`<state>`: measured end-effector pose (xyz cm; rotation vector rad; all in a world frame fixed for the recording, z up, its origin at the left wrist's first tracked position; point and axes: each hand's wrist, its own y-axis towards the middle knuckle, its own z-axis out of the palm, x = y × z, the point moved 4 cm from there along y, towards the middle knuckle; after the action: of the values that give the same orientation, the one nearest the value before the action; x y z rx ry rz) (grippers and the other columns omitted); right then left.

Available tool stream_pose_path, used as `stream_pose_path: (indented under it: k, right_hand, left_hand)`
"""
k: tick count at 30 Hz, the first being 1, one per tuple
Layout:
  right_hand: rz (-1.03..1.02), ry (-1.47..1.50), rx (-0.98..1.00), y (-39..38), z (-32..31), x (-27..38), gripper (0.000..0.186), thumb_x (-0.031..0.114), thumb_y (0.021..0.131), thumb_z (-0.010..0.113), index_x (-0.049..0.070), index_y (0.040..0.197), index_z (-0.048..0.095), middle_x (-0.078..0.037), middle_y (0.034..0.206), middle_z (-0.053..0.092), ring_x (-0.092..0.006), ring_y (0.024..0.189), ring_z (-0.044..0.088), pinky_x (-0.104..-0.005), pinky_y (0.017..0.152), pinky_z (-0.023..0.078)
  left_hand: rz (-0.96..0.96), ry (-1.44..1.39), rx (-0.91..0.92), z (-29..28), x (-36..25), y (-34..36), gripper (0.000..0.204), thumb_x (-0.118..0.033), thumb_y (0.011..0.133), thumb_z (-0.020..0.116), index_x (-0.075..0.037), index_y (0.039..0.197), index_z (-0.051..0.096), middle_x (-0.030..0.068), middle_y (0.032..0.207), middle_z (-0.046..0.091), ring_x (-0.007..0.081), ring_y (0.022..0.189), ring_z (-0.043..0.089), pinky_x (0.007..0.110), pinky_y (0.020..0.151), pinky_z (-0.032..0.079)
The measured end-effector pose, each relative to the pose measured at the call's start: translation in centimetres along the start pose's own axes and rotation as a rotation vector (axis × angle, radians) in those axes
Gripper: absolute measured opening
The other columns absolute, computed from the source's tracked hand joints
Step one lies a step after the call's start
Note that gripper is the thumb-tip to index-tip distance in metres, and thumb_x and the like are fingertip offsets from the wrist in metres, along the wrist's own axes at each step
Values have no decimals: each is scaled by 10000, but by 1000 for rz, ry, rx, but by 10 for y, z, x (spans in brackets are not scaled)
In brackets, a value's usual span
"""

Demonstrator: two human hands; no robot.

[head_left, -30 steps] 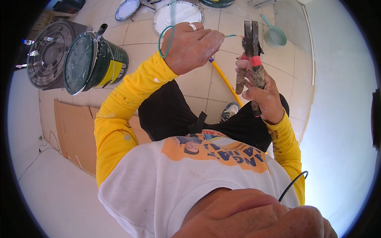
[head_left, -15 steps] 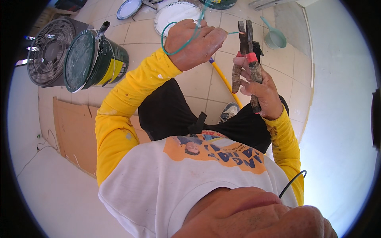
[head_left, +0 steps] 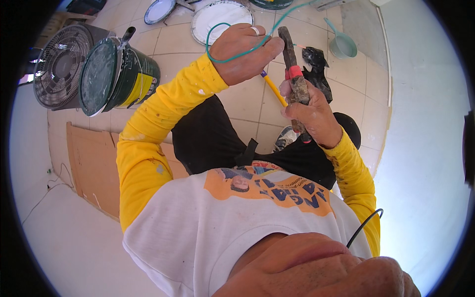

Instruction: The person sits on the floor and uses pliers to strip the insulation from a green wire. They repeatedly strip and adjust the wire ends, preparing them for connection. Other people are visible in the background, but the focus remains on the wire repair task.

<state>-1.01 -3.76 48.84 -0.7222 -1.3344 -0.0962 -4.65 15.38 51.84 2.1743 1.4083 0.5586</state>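
Observation:
My left hand is closed on a thin green electrical wire, which loops over its back and runs off past the top edge. In my right hand are old, dirt-caked pliers with red bands at the handles. I see the pliers nearly edge-on, their jaws right beside the left fingertips. A short wire end with a bare, coppery tip shows just beyond the jaws. Whether the jaws bite on the wire cannot be made out.
At left stand a green lidded bucket and a fan. A white-coated round lid, a green dipper, a black plastic bag and a yellow pole are on the tiles. Cardboard lies at left, and a pale wall rises at right.
The pliers have moved left against my left fingertips and turned edge-on; their spread handles now look together. The green wire's loop has shifted, and the black bag is more exposed.

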Motion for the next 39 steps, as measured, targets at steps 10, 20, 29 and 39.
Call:
stream_pose_path:
  k: [10,20,29,39]
  right_hand:
    - [-1412,-1219,-409,16,-54,25,348,86,566,817,89,892,696,-84,1147,559,-333,1051,548,-417,876,473]
    - [-375,-223,-114,0,-12,-26,224,129,765,750,-42,883,667,-81,1058,610,-169,914,585,-274,796,459]
    - [-80,340,-326,-54,26,-110,153,78,814,757,-28,867,661,-103,1052,678,-116,926,607,-248,804,495]
    - [10,305,-211,-33,3,-58,578,99,737,706,-35,1271,530,-33,991,599,-108,875,561,-233,765,465]
  left_hand:
    - [-652,-2448,414,44,-36,-27,276,-233,869,680,8,982,606,-36,714,518,48,559,442,193,532,357]
    - [-554,-1664,346,24,-24,-11,270,-241,980,589,20,1018,649,14,875,631,58,730,511,187,649,408]
    - [-523,-1608,731,63,-69,-44,231,-208,991,543,-2,940,637,40,917,677,138,866,620,286,812,486]
    - [-269,-1478,619,64,-78,-22,232,-226,946,551,-36,869,660,112,759,627,249,690,591,357,680,468]
